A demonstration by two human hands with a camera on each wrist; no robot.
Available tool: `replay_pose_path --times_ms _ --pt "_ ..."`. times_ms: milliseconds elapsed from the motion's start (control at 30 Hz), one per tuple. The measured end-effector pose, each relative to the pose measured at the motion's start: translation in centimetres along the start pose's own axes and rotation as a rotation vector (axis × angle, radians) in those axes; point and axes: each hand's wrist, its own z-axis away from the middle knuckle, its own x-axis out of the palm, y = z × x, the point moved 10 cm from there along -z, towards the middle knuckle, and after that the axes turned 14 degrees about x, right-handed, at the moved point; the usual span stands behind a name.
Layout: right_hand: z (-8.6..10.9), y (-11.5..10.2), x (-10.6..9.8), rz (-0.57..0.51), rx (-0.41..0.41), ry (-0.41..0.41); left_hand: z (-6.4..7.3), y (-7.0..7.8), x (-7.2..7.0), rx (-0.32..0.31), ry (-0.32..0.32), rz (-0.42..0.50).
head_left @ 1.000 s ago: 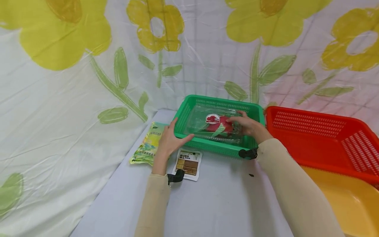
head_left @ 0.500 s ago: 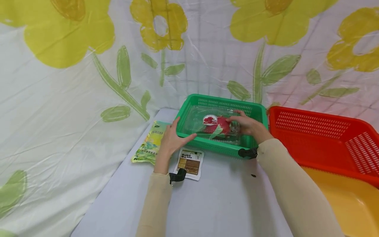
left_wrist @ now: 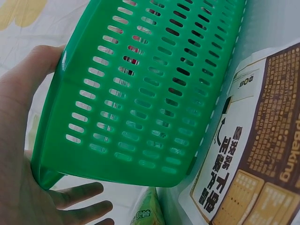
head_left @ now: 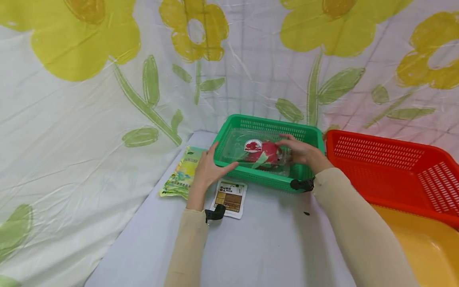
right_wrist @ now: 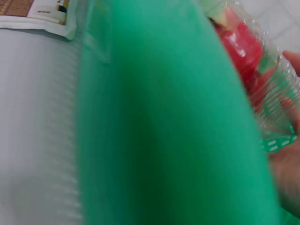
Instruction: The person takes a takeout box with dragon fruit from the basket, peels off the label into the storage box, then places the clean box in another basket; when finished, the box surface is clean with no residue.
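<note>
A green plastic basket point(head_left: 258, 177) stands at the back of the table. Inside it sits a clear plastic box point(head_left: 234, 149) with a round label on its lid and a red dragon fruit point(head_left: 268, 153) inside. My right hand point(head_left: 303, 153) grips the box's right end, its fingertips at the lid edge; part of this hand is cut off in the right wrist view. At the basket's front left corner my left hand point(head_left: 208, 169) lies spread, thumb and fingers apart. The left wrist view has the thumb point(left_wrist: 40, 63) right at the rim and the other fingers stretched outside the wall.
A yellow-green bag point(head_left: 181, 175) lies left of the basket. In front is a white and brown packet point(head_left: 231, 199). To the right stand a red basket point(head_left: 373, 175) and a yellow tub point(head_left: 416, 239). A flowered cloth point(head_left: 251, 79) hangs behind.
The clear box has slid slightly left inside the green basket with my right hand on it, and the dragon fruit shows more clearly. My left hand has stayed at the basket's corner.
</note>
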Motion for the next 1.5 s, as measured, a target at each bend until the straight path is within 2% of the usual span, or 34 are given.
replay_pose_path --times_ms 367,1000,1300,1500 --pt "0.4 -0.9 0.1 -0.038 -0.047 -0.023 0.0 -0.1 0.0 -0.011 0.003 -0.002" --pt "1.0 -1.4 -0.4 -0.013 -0.084 0.027 0.0 0.0 0.0 -0.002 0.001 -0.004" --pt "2.5 -2.1 -1.5 -0.064 -0.133 0.054 -0.2 0.3 0.2 0.014 0.002 0.008" --pt "4.4 -3.0 -1.2 -0.13 -0.166 0.028 -0.1 -0.1 0.1 0.006 0.002 0.011"
